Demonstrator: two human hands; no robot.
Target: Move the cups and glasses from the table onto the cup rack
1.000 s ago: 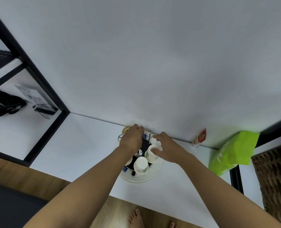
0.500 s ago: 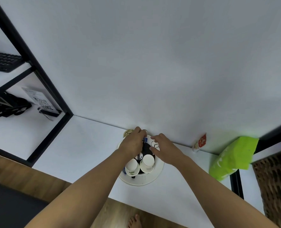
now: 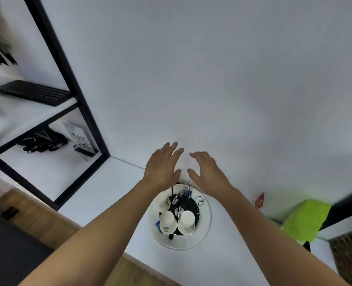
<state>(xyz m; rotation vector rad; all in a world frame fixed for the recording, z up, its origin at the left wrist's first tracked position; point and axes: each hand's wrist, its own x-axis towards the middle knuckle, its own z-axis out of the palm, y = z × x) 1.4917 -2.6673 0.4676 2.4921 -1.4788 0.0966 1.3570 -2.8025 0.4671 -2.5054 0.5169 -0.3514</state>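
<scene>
The cup rack [image 3: 204, 230] is a round white tray with a black centre and upright wire pegs, standing on the white table [image 3: 100, 195] against the wall. Three white paper cups hang upside down on it: one at the left [image 3: 163, 203], two at the front [image 3: 167, 222] [image 3: 186, 221]. My left hand [image 3: 163, 166] and my right hand [image 3: 208, 172] hover above the rack's far side with fingers spread. Neither holds anything.
A black-framed shelf [image 3: 72, 83] stands at the left with a keyboard [image 3: 34, 92], cables and a QR-code card [image 3: 79, 139]. A green pack [image 3: 304, 219] and a red-and-white item [image 3: 259, 201] lie right of the rack. A wicker basket [image 3: 350, 259] is at the far right.
Both hands have lifted off the rack and opened above it. The camera tilted, so the rack now sits lower in view, and a third cup shows at the rack's left.
</scene>
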